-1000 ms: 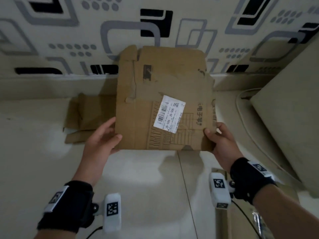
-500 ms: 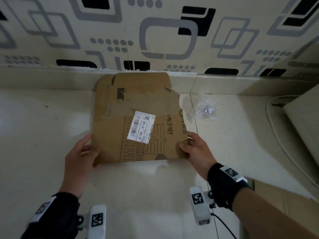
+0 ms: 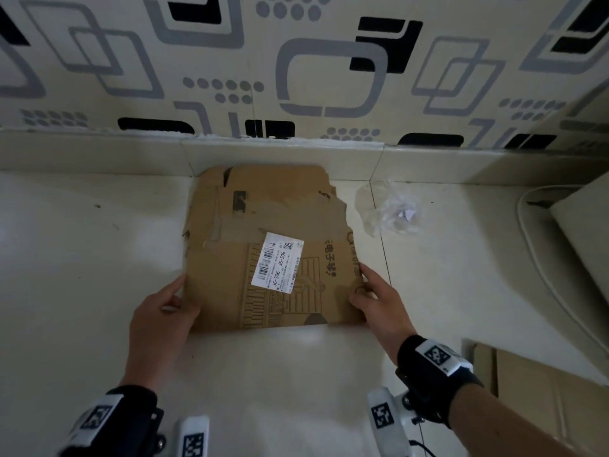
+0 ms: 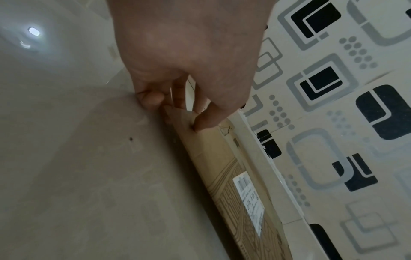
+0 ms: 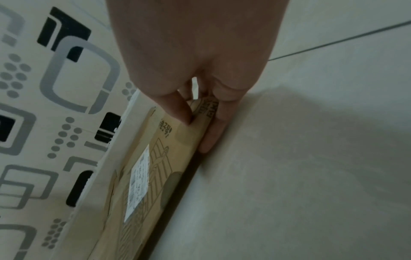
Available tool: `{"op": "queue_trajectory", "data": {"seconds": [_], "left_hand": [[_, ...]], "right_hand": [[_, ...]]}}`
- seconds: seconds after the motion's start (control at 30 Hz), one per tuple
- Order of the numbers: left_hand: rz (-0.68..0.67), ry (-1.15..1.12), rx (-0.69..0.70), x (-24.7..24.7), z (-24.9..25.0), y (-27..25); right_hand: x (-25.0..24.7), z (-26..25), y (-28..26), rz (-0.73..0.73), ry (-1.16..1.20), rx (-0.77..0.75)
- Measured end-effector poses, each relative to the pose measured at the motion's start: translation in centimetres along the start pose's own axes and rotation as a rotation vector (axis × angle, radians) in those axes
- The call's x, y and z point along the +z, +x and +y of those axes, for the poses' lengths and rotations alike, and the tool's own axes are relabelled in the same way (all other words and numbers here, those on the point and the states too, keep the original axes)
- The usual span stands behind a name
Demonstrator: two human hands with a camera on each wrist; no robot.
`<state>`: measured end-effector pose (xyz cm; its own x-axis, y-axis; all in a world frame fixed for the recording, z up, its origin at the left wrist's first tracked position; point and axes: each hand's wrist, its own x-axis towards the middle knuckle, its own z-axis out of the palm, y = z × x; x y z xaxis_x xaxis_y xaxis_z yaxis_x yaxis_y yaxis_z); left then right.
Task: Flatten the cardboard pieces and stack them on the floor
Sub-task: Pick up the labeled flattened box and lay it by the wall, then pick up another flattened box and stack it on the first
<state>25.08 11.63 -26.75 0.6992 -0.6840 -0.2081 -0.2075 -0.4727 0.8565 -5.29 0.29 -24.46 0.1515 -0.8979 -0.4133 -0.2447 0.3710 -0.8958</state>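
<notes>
A flattened brown cardboard piece [image 3: 270, 245] with a white shipping label [image 3: 276, 262] lies low over the pale floor, its far edge against the baseboard. My left hand [image 3: 164, 311] pinches its near left edge, thumb on top and fingers beneath, as the left wrist view shows on the cardboard [image 4: 224, 168]. My right hand [image 3: 375, 298] pinches the near right edge the same way, thumb pressed on the cardboard [image 5: 155, 158]. The near edge is still slightly raised off the floor. Whatever lies under the piece is hidden.
A patterned wall [image 3: 296, 61] and a baseboard [image 3: 428, 163] close off the far side. A crumpled clear plastic wrap [image 3: 392, 212] lies right of the cardboard. A white cable [image 3: 534, 255] and a pale furniture edge [image 3: 586, 232] are at right, more cardboard [image 3: 534, 387] at lower right.
Both hands have carried the cardboard from upright in the air down and forward to the floor by the wall. The view has swung left, so the earlier cardboard pile no longer shows.
</notes>
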Motion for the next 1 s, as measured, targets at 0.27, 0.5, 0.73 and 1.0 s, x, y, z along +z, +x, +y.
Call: {"op": "queue_trajectory", "data": {"seconds": [0.27,0.5,0.73,1.0], "left_hand": [[0.039,0.111,0.018,0.4,0.9,0.8],[0.150,0.130,0.077,1.0,2.1,0.5],[0.180,0.206,0.433,6.3,7.1,-2.8],[-0.301,0.113,0.638,17.4,11.9,-12.6]], "right_hand": [[1.0,0.2,0.9,0.028,-0.270,-0.032],[0.8,-0.2,0.7,0.097,-0.389,-0.088],[-5.4,-1.1,0.7,0.262,-0.505,-0.065],[-17.3,-0.9,-2.6,-0.025,-1.204,0.447]]}}
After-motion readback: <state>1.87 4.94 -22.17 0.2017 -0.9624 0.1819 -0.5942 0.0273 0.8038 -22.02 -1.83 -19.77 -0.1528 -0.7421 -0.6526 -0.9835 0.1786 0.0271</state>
